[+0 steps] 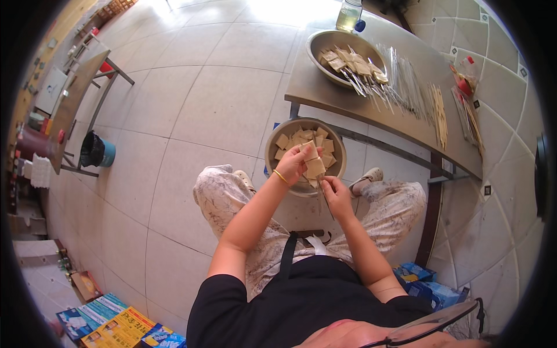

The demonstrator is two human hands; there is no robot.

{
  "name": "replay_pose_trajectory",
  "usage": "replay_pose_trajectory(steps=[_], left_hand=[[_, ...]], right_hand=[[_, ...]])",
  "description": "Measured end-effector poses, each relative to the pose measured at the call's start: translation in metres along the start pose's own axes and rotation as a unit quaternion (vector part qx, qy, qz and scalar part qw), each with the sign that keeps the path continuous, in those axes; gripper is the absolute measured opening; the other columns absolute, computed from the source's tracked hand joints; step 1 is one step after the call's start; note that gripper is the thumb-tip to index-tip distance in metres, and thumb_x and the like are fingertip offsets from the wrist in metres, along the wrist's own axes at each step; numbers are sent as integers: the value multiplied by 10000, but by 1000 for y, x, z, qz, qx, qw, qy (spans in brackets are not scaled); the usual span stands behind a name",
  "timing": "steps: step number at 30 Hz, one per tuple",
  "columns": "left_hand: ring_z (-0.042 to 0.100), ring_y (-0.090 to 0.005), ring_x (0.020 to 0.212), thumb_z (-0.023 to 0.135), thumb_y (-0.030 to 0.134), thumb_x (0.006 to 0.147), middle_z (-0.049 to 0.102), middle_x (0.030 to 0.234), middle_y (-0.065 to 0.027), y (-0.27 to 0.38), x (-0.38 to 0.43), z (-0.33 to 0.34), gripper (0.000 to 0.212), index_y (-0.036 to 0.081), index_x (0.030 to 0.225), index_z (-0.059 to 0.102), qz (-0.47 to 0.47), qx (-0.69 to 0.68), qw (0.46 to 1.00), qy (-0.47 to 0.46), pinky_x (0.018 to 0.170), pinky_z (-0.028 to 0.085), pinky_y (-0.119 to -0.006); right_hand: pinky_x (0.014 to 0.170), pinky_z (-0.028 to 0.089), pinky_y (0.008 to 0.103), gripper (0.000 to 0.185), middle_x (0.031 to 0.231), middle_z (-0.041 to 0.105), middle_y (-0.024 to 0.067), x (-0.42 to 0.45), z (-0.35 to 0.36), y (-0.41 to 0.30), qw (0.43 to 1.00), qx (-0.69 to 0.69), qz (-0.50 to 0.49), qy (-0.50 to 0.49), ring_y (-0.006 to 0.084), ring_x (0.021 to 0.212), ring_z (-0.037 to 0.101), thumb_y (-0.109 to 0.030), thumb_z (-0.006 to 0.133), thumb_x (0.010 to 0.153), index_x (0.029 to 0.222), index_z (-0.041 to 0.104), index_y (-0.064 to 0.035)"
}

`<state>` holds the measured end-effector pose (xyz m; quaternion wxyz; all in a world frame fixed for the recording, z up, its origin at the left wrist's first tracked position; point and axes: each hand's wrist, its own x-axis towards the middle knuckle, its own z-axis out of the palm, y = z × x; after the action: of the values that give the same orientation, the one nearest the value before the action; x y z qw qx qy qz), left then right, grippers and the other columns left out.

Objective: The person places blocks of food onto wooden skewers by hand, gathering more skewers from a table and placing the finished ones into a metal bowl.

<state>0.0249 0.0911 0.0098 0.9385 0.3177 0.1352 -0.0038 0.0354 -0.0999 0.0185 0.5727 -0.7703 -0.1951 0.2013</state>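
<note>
My left hand point(296, 164) holds a flat, pale tofu-like square point(310, 150) near the tip end of a skewer. A second square point(315, 168) sits on the skewer just below it. My right hand point(336, 196) grips the lower end of thin metal skewers point(321, 201). Both hands are over the near part of a metal basin point(270, 139), which holds many loose pale squares point(322, 132). Up on the steel table, a second metal basin point(311, 50) holds skewered squares point(343, 58), their metal skewers sticking out over its rim.
The steel table point(361, 106) bears rows of metal skewers point(407, 82), bamboo skewers point(438, 117) and a jar of yellowish liquid point(348, 16). A blue bin with a black bag point(109, 154) stands at left. Boxes point(117, 326) lie lower left; blue packages point(435, 291) lie right.
</note>
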Motion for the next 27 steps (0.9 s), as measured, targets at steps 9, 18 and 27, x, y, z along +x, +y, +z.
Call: replay_pose_trajectory(steps=[9,18,27], left_hand=[[413,-293,1234,283,615,890,435,1327,-136,1,-6,13,690,56,1286,362,-32,-159,986,-45,1012,350,-446],[392,-320,1248,305,569,915,424,1333,-162,0,-7,15,640,51,1285,370,-20,-185,979,-82,1017,336,-473],[548,-251,1070,445,382,938,545,1202,-133,-8,-4,11,438,40,1212,448,-11,-157,985,-64,924,452,-409]], right_hand=[[596,460,360,168,770,591,95,-9,3,-34,946,-271,-158,84,270,689,586,-122,644,782,925,598,-46],[598,463,347,186,761,588,89,-11,9,-39,944,-271,-172,70,250,665,583,-103,654,764,933,598,-46],[517,359,188,181,718,544,-34,-1,5,-15,970,222,85,43,25,596,446,-161,578,895,980,587,-2]])
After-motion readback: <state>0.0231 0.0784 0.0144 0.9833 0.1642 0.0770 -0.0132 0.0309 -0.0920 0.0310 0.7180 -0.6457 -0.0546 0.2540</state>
